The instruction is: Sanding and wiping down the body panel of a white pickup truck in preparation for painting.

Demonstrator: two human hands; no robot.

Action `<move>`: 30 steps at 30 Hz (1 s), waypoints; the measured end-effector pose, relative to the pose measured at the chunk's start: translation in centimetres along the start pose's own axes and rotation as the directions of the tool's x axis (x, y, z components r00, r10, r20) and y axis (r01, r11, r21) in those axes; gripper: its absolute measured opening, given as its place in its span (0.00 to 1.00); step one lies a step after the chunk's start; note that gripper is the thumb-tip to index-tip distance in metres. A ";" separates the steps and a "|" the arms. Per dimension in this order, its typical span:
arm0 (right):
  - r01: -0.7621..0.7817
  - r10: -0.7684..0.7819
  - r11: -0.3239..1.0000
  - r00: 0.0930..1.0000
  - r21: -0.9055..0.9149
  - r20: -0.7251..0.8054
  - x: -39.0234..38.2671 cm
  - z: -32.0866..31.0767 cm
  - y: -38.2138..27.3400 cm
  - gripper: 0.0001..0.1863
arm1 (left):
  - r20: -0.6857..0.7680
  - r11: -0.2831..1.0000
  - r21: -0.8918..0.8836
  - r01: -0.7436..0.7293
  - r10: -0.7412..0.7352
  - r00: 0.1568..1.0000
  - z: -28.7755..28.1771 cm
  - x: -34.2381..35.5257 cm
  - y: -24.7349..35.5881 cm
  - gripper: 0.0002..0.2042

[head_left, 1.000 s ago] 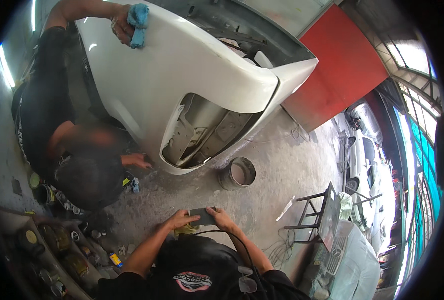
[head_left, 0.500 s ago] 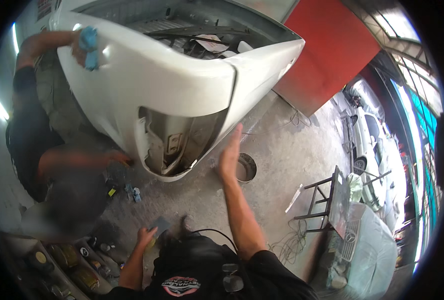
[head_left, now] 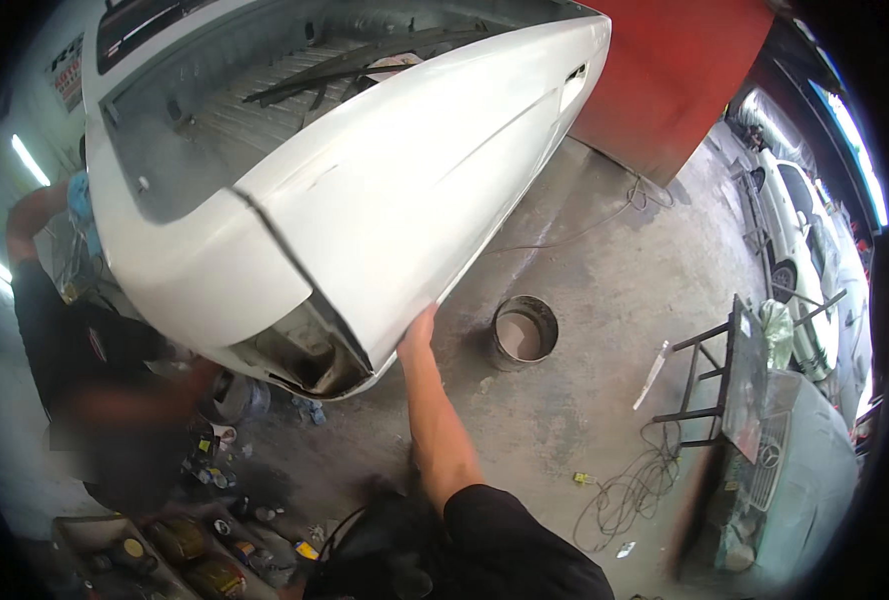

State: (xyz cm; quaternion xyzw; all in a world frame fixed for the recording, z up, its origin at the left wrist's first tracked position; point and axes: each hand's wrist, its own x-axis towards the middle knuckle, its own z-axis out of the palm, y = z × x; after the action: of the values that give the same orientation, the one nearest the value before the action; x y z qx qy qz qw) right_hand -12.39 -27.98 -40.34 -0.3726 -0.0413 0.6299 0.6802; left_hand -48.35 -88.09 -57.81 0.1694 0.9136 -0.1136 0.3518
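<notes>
My right hand (head_left: 420,332) reaches forward and rests against the lower side edge of a white pickup bed (head_left: 395,210), just ahead of its rear corner. The fingers look extended along the panel, though their tips are partly hidden, and I see nothing held in them. Left of the hand is the dark, hollow tail-light opening (head_left: 310,345) in the bed's corner. My left hand is out of sight.
A round metal bucket (head_left: 525,333) stands right of my hand. Farther right are a metal stand (head_left: 730,375), coiled cable (head_left: 630,500) and a plastic-covered car (head_left: 805,470). A co-worker (head_left: 85,340) with a blue cloth (head_left: 81,198) is at left, near boxes of cans (head_left: 180,540).
My view has shifted rightward along the bed. My right hand has gone from beside the corner onto the side panel's edge. My left hand, earlier holding a flat grey-blue pad, has left view.
</notes>
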 end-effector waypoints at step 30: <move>0.745 -0.492 0.267 0.650 -0.611 0.579 -19.1 7.3 -0.8 0.38 | 0.094 0.829 -0.093 -0.552 0.559 0.824 -7.9 3.2 10.2 0.30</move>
State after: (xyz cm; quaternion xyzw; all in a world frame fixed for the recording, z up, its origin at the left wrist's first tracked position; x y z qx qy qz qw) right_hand -19.49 -41.54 -26.74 -0.5010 -0.5627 0.2579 0.6049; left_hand -51.35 -75.48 -55.14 0.4100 0.8055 0.0119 0.4277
